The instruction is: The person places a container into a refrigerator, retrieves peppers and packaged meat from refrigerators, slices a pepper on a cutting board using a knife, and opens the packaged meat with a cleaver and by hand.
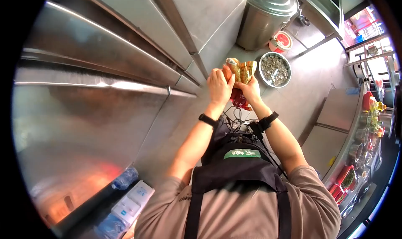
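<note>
Both my hands grip a gold and red foil food packet in front of my waist. My left hand has its fingers bent round the packet's left side. On the right side, my right hand pinches the packet with the thumb across it. The packet's red lower part hangs down below the hands. Its print is too small to read. Just beyond my right hand, a round metal basin stands on the floor, holding many small greyish pieces, perhaps shellfish.
A tall lidded steel pot and a red-and-white tub stand beyond the basin. Steel cabinet fronts run along my left. At right is a counter with bowls and red trays. Water bottles lie low at left.
</note>
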Demonstrator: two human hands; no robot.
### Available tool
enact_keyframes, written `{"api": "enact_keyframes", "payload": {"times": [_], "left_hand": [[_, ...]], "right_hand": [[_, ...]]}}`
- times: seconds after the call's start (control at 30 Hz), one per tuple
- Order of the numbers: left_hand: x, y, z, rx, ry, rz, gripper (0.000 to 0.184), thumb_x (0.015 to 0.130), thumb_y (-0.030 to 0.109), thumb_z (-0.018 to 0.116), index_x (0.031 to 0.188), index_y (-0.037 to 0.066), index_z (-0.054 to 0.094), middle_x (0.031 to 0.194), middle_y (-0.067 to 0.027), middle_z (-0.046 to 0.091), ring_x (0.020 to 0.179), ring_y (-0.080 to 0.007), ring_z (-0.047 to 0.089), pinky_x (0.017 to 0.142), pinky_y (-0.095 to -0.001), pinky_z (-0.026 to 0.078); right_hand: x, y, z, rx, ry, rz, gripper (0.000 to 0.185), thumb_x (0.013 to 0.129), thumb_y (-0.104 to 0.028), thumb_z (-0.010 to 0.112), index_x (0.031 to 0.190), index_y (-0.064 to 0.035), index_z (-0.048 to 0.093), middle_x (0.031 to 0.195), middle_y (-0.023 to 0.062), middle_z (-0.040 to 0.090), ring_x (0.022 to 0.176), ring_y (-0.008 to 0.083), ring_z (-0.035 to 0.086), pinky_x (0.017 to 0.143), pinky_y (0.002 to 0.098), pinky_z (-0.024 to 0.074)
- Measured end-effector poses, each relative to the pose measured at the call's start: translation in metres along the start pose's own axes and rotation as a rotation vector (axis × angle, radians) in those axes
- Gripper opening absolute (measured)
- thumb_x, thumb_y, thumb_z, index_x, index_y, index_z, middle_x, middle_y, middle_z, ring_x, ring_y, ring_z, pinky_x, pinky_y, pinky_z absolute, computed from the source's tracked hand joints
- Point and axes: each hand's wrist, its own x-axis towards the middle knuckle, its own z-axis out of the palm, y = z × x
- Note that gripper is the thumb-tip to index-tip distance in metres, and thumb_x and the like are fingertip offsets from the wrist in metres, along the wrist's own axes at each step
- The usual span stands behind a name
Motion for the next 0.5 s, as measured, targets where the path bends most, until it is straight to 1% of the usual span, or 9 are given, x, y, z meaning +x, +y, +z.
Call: {"api": "enact_keyframes", "payload": {"times": [0.13, 0.2, 0.27, 0.3, 0.33, 0.37, 0.4, 0.43, 0.5], "left_hand": [[0.019, -0.001, 0.008, -0.051, -0.032, -0.001, 0.040, 0.089, 0.030, 0.069, 0.101, -0.004, 0.050, 0.098, -0.0217, 0.058, 0.090, -0.0417, 0.058, 0.082, -0.0483, 0.047], [0.042, -0.007, 0.012, -0.349, -0.044, -0.285, 0.040, 0.094, 0.032, 0.064, 0.101, -0.004, 0.050, 0.091, -0.0241, 0.061, 0.084, -0.0427, 0.061, 0.075, -0.0466, 0.049], [0.091, 0.013, -0.015, -0.291, 0.110, -0.138, 0.038, 0.093, 0.030, 0.064, 0.097, -0.004, 0.048, 0.088, -0.0291, 0.062, 0.081, -0.0504, 0.059, 0.068, -0.0527, 0.049], [0.116, 0.023, -0.039, -0.313, 0.106, -0.061, 0.036, 0.093, 0.029, 0.064, 0.098, -0.003, 0.049, 0.084, -0.0253, 0.062, 0.075, -0.0450, 0.062, 0.065, -0.0488, 0.050], [0.140, 0.033, -0.065, -0.338, 0.110, 0.014, 0.034, 0.093, 0.028, 0.065, 0.098, -0.002, 0.049, 0.080, -0.0215, 0.063, 0.069, -0.0397, 0.064, 0.061, -0.0449, 0.051], [0.155, 0.039, -0.094, -0.554, -0.060, -0.098, 0.032, 0.092, 0.026, 0.066, 0.098, -0.001, 0.049, 0.076, -0.0166, 0.062, 0.063, -0.0314, 0.063, 0.057, -0.0402, 0.050], [0.157, 0.041, -0.121, -0.767, -0.224, -0.218, 0.030, 0.092, 0.024, 0.066, 0.097, 0.000, 0.049, 0.072, -0.0118, 0.061, 0.056, -0.0231, 0.062, 0.052, -0.0355, 0.050], [0.151, 0.037, -0.139, -0.846, -0.304, -0.268, 0.031, 0.089, 0.023, 0.070, 0.099, 0.001, 0.050, 0.069, -0.0034, 0.058, 0.052, -0.0100, 0.056, 0.047, -0.0280, 0.046], [0.112, 0.013, -0.153, -0.724, -0.464, -0.419, 0.035, 0.085, 0.024, 0.075, 0.101, 0.002, 0.053, 0.071, -0.0017, 0.058, 0.052, -0.0098, 0.055, 0.048, -0.0272, 0.046]], "right_hand": [[0.004, -0.005, -0.008, -0.050, -0.145, -0.024, 0.049, 0.072, -0.013, 0.080, 0.116, 0.0000, 0.062, 0.101, 0.0155, 0.072, 0.090, 0.0226, 0.069, 0.084, 0.0352, 0.0534], [0.001, -0.009, -0.014, -0.167, -0.225, -0.034, 0.049, 0.070, -0.014, 0.081, 0.113, -0.0002, 0.063, 0.096, 0.0166, 0.072, 0.088, 0.0237, 0.070, 0.083, 0.0367, 0.0536], [-0.017, -0.005, -0.019, -0.430, -0.411, 0.056, 0.050, 0.067, -0.015, 0.082, 0.111, 0.0001, 0.064, 0.092, 0.0170, 0.072, 0.086, 0.0250, 0.070, 0.081, 0.0379, 0.0540], [-0.023, 0.016, -0.023, -0.417, -0.499, 0.198, 0.051, 0.064, -0.013, 0.084, 0.109, 0.0015, 0.065, 0.089, 0.0174, 0.071, 0.083, 0.0203, 0.068, 0.080, 0.0354, 0.0534], [-0.024, 0.040, -0.027, -0.355, -0.479, 0.225, 0.053, 0.064, -0.010, 0.084, 0.112, 0.0018, 0.064, 0.094, 0.0154, 0.071, 0.087, 0.0204, 0.068, 0.084, 0.0351, 0.0531], [-0.025, 0.064, -0.030, -0.293, -0.458, 0.252, 0.056, 0.065, -0.008, 0.083, 0.116, 0.0021, 0.062, 0.100, 0.0135, 0.071, 0.092, 0.0204, 0.067, 0.087, 0.0348, 0.0527], [-0.027, 0.078, -0.033, -0.081, -0.402, 0.263, 0.057, 0.067, -0.006, 0.082, 0.119, 0.0023, 0.061, 0.105, 0.0117, 0.071, 0.095, 0.0206, 0.067, 0.090, 0.0350, 0.0523], [-0.024, 0.073, -0.034, 0.206, -0.400, 0.342, 0.054, 0.073, 0.001, 0.076, 0.124, 0.0023, 0.057, 0.112, 0.0094, 0.068, 0.100, 0.0210, 0.066, 0.094, 0.0354, 0.0513], [-0.004, 0.062, -0.033, 0.524, -0.473, 0.409, 0.050, 0.082, 0.003, 0.069, 0.129, 0.0011, 0.052, 0.116, 0.0100, 0.065, 0.102, 0.0223, 0.065, 0.094, 0.0376, 0.0531]]}}
